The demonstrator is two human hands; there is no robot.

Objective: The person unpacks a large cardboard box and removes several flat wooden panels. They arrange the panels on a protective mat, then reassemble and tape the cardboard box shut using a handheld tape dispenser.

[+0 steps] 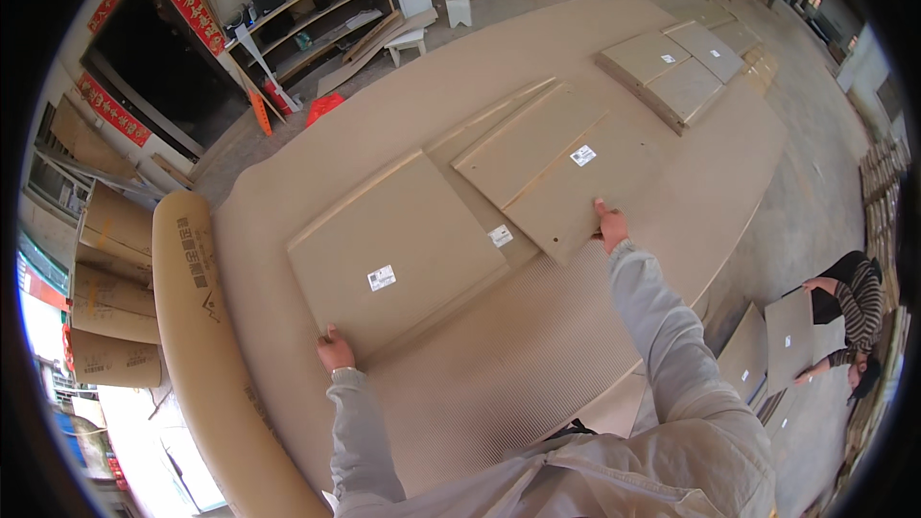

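Sheet [480, 355]: ribbed and brown, spread under the boards near me; nothing is folded over them, so I judge the work partway, at laying out or shifting.
Roll [206, 326]: thick, along the left side of the sheet, apparently the same sort of material, with plenty left on it.
Co-worker [863, 307]: off to my right, both hands on another board [789, 331], with more boards beside it; I cannot tell whether those count toward what remains.
Far pile [672, 72]: boards set together toward the sheet's far end, out of my reach; perhaps finished, perhaps waiting.
Left board [393, 240]: flat-faced, on the near left of the sheet, overlapping the middle board [494, 221]; not squared up with it, so I call alignment undone.
Right board [528, 153]: set askew over the middle board, its near edge in my hold; placing it looks unfinished.
Left grip [336, 350]: closed on the left board's near corner, thumb on top.
Right grip [611, 227]: closed on the right board's near edge, thumb on top, fingers mostly hidden.
Labels [382, 277]: white, face up, one showing on each near board; labelling looks done there.
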